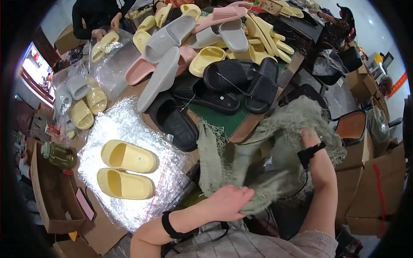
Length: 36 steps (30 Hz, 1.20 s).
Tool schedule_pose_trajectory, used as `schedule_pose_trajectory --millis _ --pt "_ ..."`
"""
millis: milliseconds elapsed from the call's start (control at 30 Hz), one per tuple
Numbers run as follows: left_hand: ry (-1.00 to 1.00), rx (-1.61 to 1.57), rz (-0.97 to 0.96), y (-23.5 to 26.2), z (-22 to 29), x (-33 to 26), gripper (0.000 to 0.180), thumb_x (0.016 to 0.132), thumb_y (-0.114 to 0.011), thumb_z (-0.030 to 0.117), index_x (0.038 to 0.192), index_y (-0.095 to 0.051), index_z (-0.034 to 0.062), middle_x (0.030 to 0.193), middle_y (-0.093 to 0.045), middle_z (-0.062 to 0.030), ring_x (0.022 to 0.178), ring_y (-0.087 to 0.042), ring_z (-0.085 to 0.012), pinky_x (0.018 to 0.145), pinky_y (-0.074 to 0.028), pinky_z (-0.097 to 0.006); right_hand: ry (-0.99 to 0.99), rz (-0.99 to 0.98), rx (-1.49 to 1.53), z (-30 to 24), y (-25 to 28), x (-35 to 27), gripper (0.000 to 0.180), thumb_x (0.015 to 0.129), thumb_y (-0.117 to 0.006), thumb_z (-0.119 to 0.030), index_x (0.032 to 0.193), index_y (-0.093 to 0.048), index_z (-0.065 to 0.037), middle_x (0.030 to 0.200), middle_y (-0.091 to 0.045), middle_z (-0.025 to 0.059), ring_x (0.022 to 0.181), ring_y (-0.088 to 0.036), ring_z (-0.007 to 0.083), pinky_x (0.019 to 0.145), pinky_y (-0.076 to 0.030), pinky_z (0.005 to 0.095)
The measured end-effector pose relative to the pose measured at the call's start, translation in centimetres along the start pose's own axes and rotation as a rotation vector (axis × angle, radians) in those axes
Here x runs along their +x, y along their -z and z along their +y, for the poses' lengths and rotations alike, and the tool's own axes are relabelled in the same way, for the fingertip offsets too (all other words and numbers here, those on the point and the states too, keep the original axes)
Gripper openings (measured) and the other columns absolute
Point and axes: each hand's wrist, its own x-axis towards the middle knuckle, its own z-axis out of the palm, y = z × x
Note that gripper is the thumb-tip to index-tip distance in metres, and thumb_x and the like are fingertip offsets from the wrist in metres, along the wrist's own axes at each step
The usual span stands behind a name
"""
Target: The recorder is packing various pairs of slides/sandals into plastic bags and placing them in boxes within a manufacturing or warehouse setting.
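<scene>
My left hand (230, 202) is closed on the near edge of a frayed green woven sack (262, 178). My right hand (307, 136) grips the sack's bunched right side, and the ragged cloth covers most of its fingers. Between the two hands the sack gapes, its inside mostly in shadow. Left of my left hand, a pair of yellow slide sandals (129, 155) lies side by side on a stack of shiny clear plastic bags (97, 142). Just past the sack lie several black slides (261, 86), some joined by a thin tie.
Grey slides (170, 38), pink slides (140, 71) and yellow slides (206, 60) are heaped at the back. Another person's hands (100, 34) hold a bagged yellow slide at the far left. An open cardboard box (56, 193), a jar (58, 155) and a phone (85, 204) sit left; a chair (350, 125) stands right.
</scene>
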Motion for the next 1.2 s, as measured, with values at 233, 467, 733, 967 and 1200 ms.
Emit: schedule_pose_trajectory --millis 233,467,733,967,1200 --pt "0.543 0.284 -0.011 -8.0 -4.2 -1.2 0.081 0.079 -0.069 0.008 0.152 -0.034 0.0091 0.130 -0.053 -0.0302 0.073 -0.071 -0.0362 0.062 -0.058 -0.043 0.876 -1.266 -0.315 -11.8 4.1 -13.9 0.031 0.097 -0.054 -0.019 0.124 -0.067 -0.013 0.128 -0.064 0.0105 0.121 -0.059 0.0276 0.098 -0.048 0.0468" --pt "0.184 0.258 -0.075 -9.4 -5.5 -1.6 0.072 0.070 -0.070 0.009 0.139 -0.053 -0.0017 0.083 -0.067 -0.0152 0.086 -0.065 -0.0336 0.070 -0.053 -0.048 0.991 -1.550 0.301 -21.5 1.0 -19.3 0.023 0.087 -0.061 -0.014 0.102 -0.074 -0.003 0.119 -0.071 0.0167 0.103 -0.070 0.0337 0.088 -0.055 0.0449" --pt "0.274 -0.188 -0.206 -7.3 -5.5 0.3 0.033 0.071 -0.065 0.002 0.104 -0.062 -0.0024 0.108 -0.061 -0.0226 0.093 -0.065 -0.0414 0.080 -0.053 -0.052 -0.227 -1.168 0.104 -15.4 -9.6 -32.8 0.035 0.097 -0.051 -0.017 0.126 -0.063 -0.001 0.124 -0.067 0.0207 0.110 -0.066 0.0359 0.090 -0.052 0.0466" --pt "0.332 -0.224 -0.362 -7.5 -7.6 0.6 0.060 0.078 -0.065 0.005 0.133 -0.044 -0.0059 0.113 -0.063 -0.0240 0.096 -0.066 -0.0433 0.080 -0.055 -0.051 -0.075 -1.224 0.311 -12.3 -10.3 -30.0 0.036 0.099 -0.049 -0.018 0.127 -0.062 -0.001 0.126 -0.066 0.0197 0.112 -0.065 0.0346 0.091 -0.051 0.0464" --pt "0.621 0.026 -0.424 -11.1 -8.4 1.1 0.044 0.078 -0.071 0.019 0.114 -0.060 -0.0039 0.111 -0.067 -0.0244 0.096 -0.070 -0.0362 0.075 -0.056 -0.049 0.052 -1.262 0.486 -7.4 -5.2 -30.2 0.037 0.100 -0.047 -0.020 0.129 -0.061 -0.002 0.128 -0.066 0.0186 0.115 -0.063 0.0332 0.093 -0.051 0.0462"
